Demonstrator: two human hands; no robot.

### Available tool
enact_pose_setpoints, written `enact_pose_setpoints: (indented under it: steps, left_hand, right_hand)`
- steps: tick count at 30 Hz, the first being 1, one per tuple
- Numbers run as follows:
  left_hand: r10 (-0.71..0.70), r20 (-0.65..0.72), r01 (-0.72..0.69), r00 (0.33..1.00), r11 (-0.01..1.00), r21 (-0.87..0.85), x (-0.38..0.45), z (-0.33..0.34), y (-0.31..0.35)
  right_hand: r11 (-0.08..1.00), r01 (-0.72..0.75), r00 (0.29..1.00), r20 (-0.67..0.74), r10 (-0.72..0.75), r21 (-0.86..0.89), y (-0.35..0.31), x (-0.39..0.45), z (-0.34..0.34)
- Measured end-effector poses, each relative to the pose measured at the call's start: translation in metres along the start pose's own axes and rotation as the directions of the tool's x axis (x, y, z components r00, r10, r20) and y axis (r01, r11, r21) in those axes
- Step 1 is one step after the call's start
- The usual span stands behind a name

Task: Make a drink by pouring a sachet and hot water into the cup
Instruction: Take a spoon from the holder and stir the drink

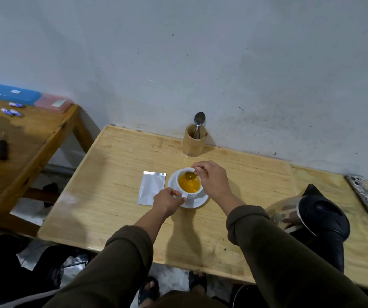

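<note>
A white cup (184,173) full of orange-yellow liquid (189,185) stands on a white saucer (198,202) in the middle of the wooden table. My left hand (167,201) pinches the cup's handle at its near left side. My right hand (212,181) is over the cup's far right rim, fingers closed on a small spoon (189,175) whose bowl dips into the liquid. A flat silver sachet (150,187) lies on the table just left of the saucer. A steel kettle with a black lid and handle (312,212) sits to the right.
A bamboo holder (194,143) with another spoon (199,120) stands by the wall behind the cup. A phone (366,194) lies at the far right. A second wooden table (34,138) at the left carries blue and pink boxes and small items.
</note>
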State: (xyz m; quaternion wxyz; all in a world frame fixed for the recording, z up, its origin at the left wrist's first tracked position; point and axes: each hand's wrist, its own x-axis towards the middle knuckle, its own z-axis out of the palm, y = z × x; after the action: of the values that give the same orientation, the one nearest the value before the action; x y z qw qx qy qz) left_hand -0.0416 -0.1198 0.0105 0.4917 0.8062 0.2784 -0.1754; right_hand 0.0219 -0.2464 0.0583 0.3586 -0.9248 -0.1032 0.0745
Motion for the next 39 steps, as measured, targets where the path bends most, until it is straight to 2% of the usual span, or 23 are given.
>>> enact_pose_setpoints:
  steps: [3, 7, 12, 16, 21, 26, 30, 35, 39]
  left_hand:
    - [-0.002, 0.000, 0.002, 1.000, 1.000, 0.019, 0.000, -0.001, 0.000]
    - [-0.004, 0.004, 0.004, 1.000, 0.999, 0.038, 0.001, -0.002, 0.001]
    - [0.014, 0.007, -0.015, 1.000, 0.999, 0.032, -0.001, -0.002, 0.000]
    - [0.027, 0.002, -0.028, 1.000, 0.999, 0.022, 0.000, -0.001, -0.001]
    - [0.043, -0.011, -0.043, 0.999, 0.999, 0.023, -0.001, 0.003, -0.003]
    - [0.042, -0.039, -0.042, 0.998, 0.999, -0.017, -0.004, 0.009, -0.008]
    - [0.045, -0.060, -0.048, 0.997, 0.997, -0.053, -0.005, 0.011, -0.010]
    - [0.033, -0.068, -0.039, 0.997, 0.995, -0.089, -0.005, 0.013, -0.012]
    - [0.037, -0.098, -0.047, 0.994, 0.994, -0.102, -0.007, 0.015, -0.013]
  right_hand:
    - [0.991, -0.013, 1.000, 0.021, 0.010, 0.136, 0.001, -0.008, 0.000]
    - [0.971, -0.062, 0.997, 0.059, 0.050, 0.230, 0.004, -0.014, -0.011]
    - [0.978, -0.099, 0.992, 0.090, 0.083, 0.185, 0.014, -0.029, -0.028]
    - [0.930, -0.250, 0.967, 0.114, 0.227, 0.268, 0.023, -0.046, -0.037]
    - [0.869, -0.372, 0.928, 0.108, 0.357, 0.325, 0.032, -0.075, -0.034]
    - [0.831, -0.449, 0.893, 0.176, 0.414, 0.327, 0.045, -0.103, -0.027]
    - [0.794, -0.533, 0.846, 0.206, 0.492, 0.293, 0.055, -0.118, -0.014]
    - [0.664, -0.609, 0.778, 0.164, 0.606, 0.434, 0.063, -0.129, 0.011]
    - [0.531, -0.664, 0.678, 0.124, 0.725, 0.526, 0.075, -0.121, 0.026]
